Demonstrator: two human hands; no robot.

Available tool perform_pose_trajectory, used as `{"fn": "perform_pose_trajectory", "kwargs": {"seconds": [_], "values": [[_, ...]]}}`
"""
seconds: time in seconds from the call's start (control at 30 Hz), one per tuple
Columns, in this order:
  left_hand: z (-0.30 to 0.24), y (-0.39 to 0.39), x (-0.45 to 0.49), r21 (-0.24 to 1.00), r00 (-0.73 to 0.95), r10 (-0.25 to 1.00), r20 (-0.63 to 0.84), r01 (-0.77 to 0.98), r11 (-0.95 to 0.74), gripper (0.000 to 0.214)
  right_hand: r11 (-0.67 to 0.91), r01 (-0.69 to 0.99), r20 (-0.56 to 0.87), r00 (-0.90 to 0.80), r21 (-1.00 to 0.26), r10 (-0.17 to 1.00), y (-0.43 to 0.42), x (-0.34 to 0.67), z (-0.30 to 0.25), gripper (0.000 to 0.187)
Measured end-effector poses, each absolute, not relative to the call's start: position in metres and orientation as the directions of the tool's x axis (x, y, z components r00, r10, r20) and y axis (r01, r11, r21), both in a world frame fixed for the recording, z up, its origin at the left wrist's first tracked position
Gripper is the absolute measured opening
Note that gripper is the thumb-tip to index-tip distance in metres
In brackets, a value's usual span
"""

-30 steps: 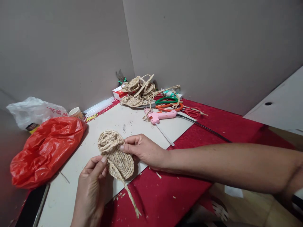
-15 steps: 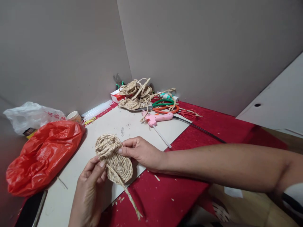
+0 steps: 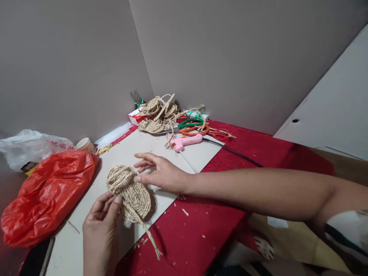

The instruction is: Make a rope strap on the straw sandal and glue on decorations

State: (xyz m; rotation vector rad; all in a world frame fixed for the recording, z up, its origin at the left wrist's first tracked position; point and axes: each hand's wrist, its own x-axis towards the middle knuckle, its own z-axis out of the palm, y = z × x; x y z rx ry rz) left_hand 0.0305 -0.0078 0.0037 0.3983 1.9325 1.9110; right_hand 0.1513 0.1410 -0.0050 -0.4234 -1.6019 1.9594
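A small woven straw slipper (image 3: pixel 129 189) with a loose braid tail is held over a white board (image 3: pixel 161 147). My left hand (image 3: pixel 100 222) pinches the slipper's left edge with thumb and fingertips. My right hand (image 3: pixel 156 172) has its fingers spread beside the slipper's toe loop; only the thumb tip rests against the weave.
A red plastic bag (image 3: pixel 43 191) and a white bag (image 3: pixel 27 145) lie at the left, with a paper cup (image 3: pixel 84 144) and glue sticks (image 3: pixel 113 132) behind. A pink glue gun (image 3: pixel 184 141), scissors (image 3: pixel 194 126) and a pile of straw pieces (image 3: pixel 156 113) lie at the far corner on the red cloth (image 3: pixel 207 226).
My right hand has let go of the slipper's toe end and opened its fingers, lifting toward the far side. The left hand keeps hold. The view has shifted right.
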Motion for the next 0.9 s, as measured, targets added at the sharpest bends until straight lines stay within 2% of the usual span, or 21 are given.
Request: {"fn": "perform_pose_trajectory", "kwargs": {"seconds": [0.07, 0.13, 0.17, 0.23, 0.33, 0.43, 0.67, 0.9], "values": [[0.003, -0.007, 0.031, 0.998, -0.884, 0.463, -0.065, -0.048, 0.048, 0.048, 0.249, -0.335, 0.416, -0.684, -0.909, 0.599, 0.145, 0.153, -0.006, 0.066], [0.003, -0.007, 0.033, 0.997, -0.878, 0.475, -0.054, -0.020, 0.076, 0.047, 0.603, -0.409, 0.708, -0.568, -0.685, 0.420, 0.149, 0.153, -0.008, 0.045], [0.003, -0.007, 0.035, 0.996, -0.874, 0.484, -0.046, -0.002, 0.092, 0.048, 0.705, -0.423, 0.787, -0.529, -0.569, 0.317, 0.151, 0.152, -0.009, 0.039], [0.003, -0.009, 0.038, 0.991, -0.864, 0.502, -0.030, 0.038, 0.125, 0.049, 0.814, -0.412, 0.839, -0.520, -0.411, 0.161, 0.154, 0.151, -0.010, 0.038], [0.002, -0.010, 0.042, 0.980, -0.849, 0.529, 0.002, 0.107, 0.168, 0.048, 0.868, -0.377, 0.808, -0.587, -0.322, 0.045, 0.158, 0.150, -0.011, 0.043], [0.002, -0.012, 0.043, 0.965, -0.839, 0.543, 0.049, 0.179, 0.190, 0.047, 0.903, -0.335, 0.774, -0.634, -0.269, -0.005, 0.160, 0.151, -0.009, 0.039], [0.001, -0.013, 0.043, 0.932, -0.816, 0.565, 0.119, 0.288, 0.218, 0.047, 0.918, -0.287, 0.742, -0.670, -0.274, 0.012, 0.161, 0.153, -0.007, 0.030], [0.001, -0.014, 0.043, 0.912, -0.808, 0.565, 0.165, 0.343, 0.225, 0.043, 0.916, -0.279, 0.709, -0.705, -0.288, 0.008, 0.161, 0.154, -0.004, 0.029]]}}
